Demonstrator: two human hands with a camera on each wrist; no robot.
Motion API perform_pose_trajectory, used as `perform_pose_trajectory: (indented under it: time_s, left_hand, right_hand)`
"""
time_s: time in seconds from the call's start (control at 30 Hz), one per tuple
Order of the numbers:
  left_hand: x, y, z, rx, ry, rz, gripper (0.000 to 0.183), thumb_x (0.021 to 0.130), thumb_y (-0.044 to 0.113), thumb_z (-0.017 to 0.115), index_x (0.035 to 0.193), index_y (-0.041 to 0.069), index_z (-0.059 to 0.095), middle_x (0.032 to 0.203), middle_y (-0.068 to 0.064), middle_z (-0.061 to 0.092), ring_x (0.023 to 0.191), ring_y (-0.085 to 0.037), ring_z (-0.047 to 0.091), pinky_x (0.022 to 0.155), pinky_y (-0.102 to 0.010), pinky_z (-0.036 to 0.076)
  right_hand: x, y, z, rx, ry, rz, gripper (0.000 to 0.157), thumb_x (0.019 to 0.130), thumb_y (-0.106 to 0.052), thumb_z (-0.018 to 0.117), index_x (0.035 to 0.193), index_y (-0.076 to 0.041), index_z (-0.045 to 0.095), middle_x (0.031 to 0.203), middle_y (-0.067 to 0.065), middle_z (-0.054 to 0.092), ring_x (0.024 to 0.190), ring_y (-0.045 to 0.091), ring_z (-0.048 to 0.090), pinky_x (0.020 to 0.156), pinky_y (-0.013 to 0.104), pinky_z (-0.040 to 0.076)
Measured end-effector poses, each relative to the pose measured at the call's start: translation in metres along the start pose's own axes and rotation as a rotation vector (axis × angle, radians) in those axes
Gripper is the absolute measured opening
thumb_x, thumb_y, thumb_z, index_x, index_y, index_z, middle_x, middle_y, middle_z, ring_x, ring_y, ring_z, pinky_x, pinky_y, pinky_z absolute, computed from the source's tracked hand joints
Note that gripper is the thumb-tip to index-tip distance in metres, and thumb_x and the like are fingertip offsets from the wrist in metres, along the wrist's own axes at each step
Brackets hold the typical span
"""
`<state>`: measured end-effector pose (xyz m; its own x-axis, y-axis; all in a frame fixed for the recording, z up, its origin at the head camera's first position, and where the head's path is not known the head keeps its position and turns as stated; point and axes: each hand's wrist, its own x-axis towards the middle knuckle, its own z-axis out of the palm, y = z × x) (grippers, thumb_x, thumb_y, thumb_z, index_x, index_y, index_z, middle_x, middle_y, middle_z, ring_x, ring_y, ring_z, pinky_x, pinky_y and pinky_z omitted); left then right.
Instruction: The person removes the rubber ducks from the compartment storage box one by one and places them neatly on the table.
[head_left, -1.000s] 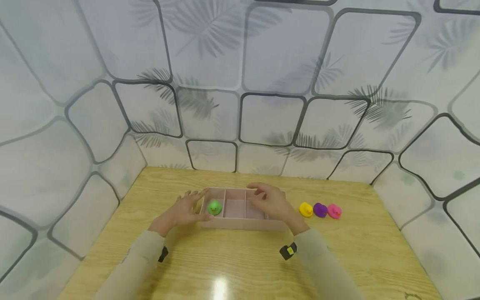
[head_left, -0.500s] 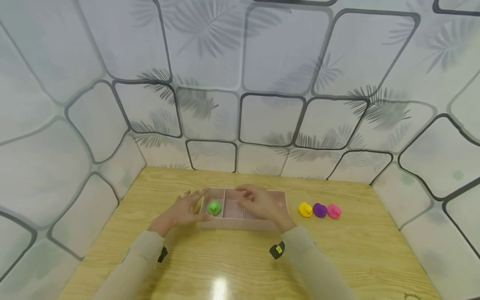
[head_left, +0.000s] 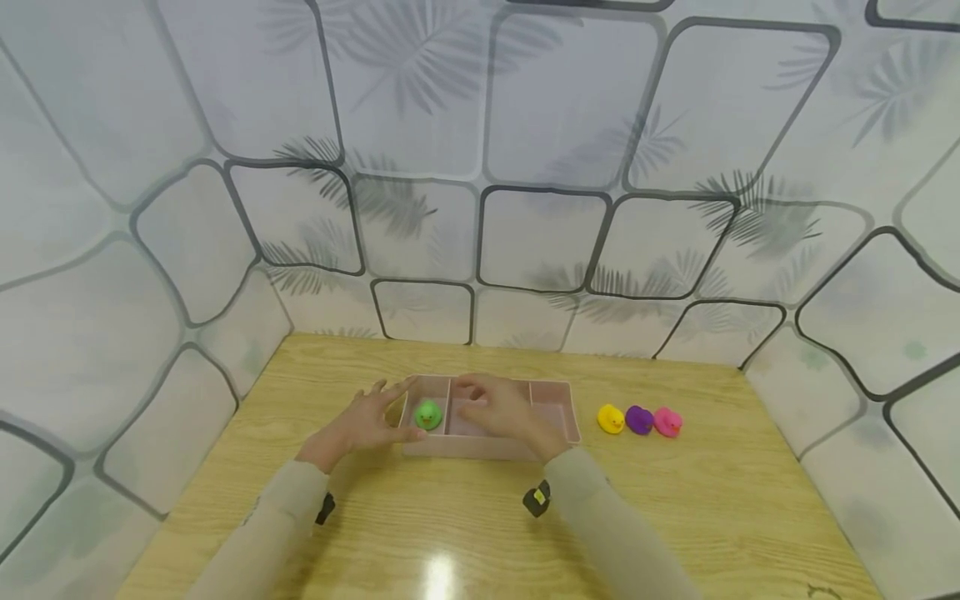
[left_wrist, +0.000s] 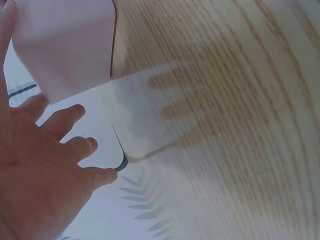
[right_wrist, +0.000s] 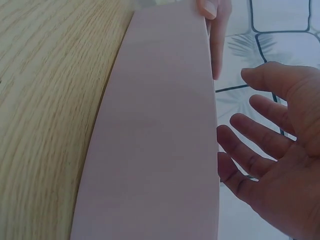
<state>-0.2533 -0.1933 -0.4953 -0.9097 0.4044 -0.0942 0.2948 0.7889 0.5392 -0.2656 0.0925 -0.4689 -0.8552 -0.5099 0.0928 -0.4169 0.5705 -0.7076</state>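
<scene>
In the head view, a pale pink divided box [head_left: 480, 448] stands on the table. A green toy duck [head_left: 428, 414] sits in its leftmost compartment. My left hand [head_left: 363, 427] is at the box's left end, thumb on the front rim, index finger reaching to the back-left corner, other fingers spread. Over the middle compartments hovers my right hand [head_left: 501, 408], its fingers loosely bent and apart, holding nothing. The right wrist view shows that right hand [right_wrist: 280, 145] beside the rim of the box's long wall [right_wrist: 155, 130].
Right of the box, a yellow duck [head_left: 611, 419], a purple duck [head_left: 640, 420] and a pink duck [head_left: 667, 422] stand in a row on the wooden table [head_left: 420, 525]. Patterned wall coverings [head_left: 540, 242] enclose the table at the back and sides.
My right hand has moved left over the box, from its right half to the middle, uncovering the rightmost compartment. The left hand, the box and the ducks have stayed put.
</scene>
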Motion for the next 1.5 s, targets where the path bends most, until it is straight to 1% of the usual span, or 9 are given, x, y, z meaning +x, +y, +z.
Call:
perform_pose_trajectory:
  time_s: [0.17,0.33,0.43,0.5,0.57,0.67,0.8,1.23,1.5]
  left_hand:
    - [0.0,-0.001,0.001,-0.021,-0.005,-0.013,0.107,0.088,0.07,0.072,0.17,0.024,0.021,0.169,-0.025,0.034,0.157,-0.06,0.016,0.122,-0.08,0.011]
    - [0.001,-0.002,0.002,-0.047,-0.015,-0.024,0.108,0.088,0.071,0.071,0.171,0.026,0.019,0.168,-0.029,0.033,0.15,-0.063,0.03,0.114,-0.08,0.031]
    - [0.001,-0.001,0.002,-0.067,-0.043,-0.047,0.11,0.088,0.072,0.071,0.171,0.028,0.016,0.133,-0.027,0.066,0.108,-0.045,0.067,0.094,-0.064,0.054]
    - [0.002,-0.001,0.002,-0.079,-0.058,-0.061,0.111,0.088,0.073,0.071,0.171,0.028,0.014,0.101,-0.019,0.069,0.076,-0.028,0.061,0.079,-0.051,0.053]
    - [0.003,-0.001,0.001,-0.082,-0.066,-0.071,0.112,0.087,0.073,0.071,0.171,0.029,0.013,0.089,-0.015,0.066,0.067,-0.02,0.049,0.076,-0.045,0.049]
    - [0.002,-0.002,0.001,-0.077,-0.054,-0.062,0.111,0.087,0.073,0.071,0.171,0.027,0.015,0.127,-0.028,0.068,0.095,-0.03,0.067,0.092,-0.055,0.055]
    - [0.001,-0.001,0.001,-0.083,-0.048,-0.058,0.111,0.087,0.074,0.07,0.171,0.027,0.015,0.158,-0.033,0.047,0.137,-0.051,0.055,0.11,-0.068,0.046]
    - [0.0,0.0,0.003,-0.099,-0.052,-0.059,0.11,0.087,0.072,0.072,0.171,0.028,0.017,0.151,-0.03,0.055,0.118,-0.034,0.064,0.093,-0.051,0.054]
    - [-0.001,-0.001,0.001,-0.112,-0.06,-0.06,0.111,0.088,0.073,0.07,0.171,0.027,0.013,0.154,-0.031,0.052,0.137,-0.048,0.057,0.105,-0.064,0.051]
  right_hand:
    - [0.003,-0.005,0.005,0.002,-0.026,-0.002,0.049,0.098,-0.022,0.071,0.145,-0.01,0.063,0.137,0.011,0.071,0.119,0.031,0.069,0.078,0.035,0.061]
    - [0.007,-0.007,0.012,0.009,-0.042,-0.011,0.048,0.099,-0.023,0.072,0.144,-0.009,0.063,0.137,0.011,0.071,0.118,0.03,0.069,0.086,0.04,0.062]
    - [0.01,-0.006,0.016,0.002,-0.05,-0.027,0.047,0.099,-0.023,0.072,0.144,-0.009,0.063,0.137,0.011,0.07,0.117,0.028,0.069,0.089,0.039,0.061]
    - [0.012,-0.006,0.018,-0.009,-0.053,-0.041,0.047,0.099,-0.022,0.072,0.143,-0.009,0.064,0.137,0.01,0.071,0.115,0.027,0.069,0.089,0.038,0.061]
    - [0.013,-0.005,0.019,-0.024,-0.052,-0.046,0.047,0.098,-0.022,0.072,0.143,-0.01,0.064,0.136,0.009,0.071,0.114,0.025,0.07,0.086,0.035,0.061]
    - [0.016,-0.003,0.022,-0.037,-0.055,-0.039,0.047,0.098,-0.022,0.072,0.142,-0.012,0.065,0.133,0.008,0.073,0.112,0.023,0.07,0.082,0.031,0.06]
    - [0.02,-0.003,0.025,-0.027,-0.071,-0.031,0.045,0.097,-0.02,0.073,0.141,-0.013,0.066,0.124,0.007,0.075,0.106,0.019,0.069,0.081,0.029,0.059]
    - [0.032,-0.006,0.034,-0.032,-0.142,0.005,0.046,0.098,-0.02,0.074,0.144,-0.016,0.065,0.116,0.004,0.075,0.071,0.007,0.06,0.062,0.023,0.053]
    - [0.038,-0.008,0.038,-0.063,-0.161,0.022,0.042,0.098,-0.022,0.075,0.14,-0.018,0.068,0.132,0.005,0.072,0.07,0.009,0.063,0.063,0.025,0.054]
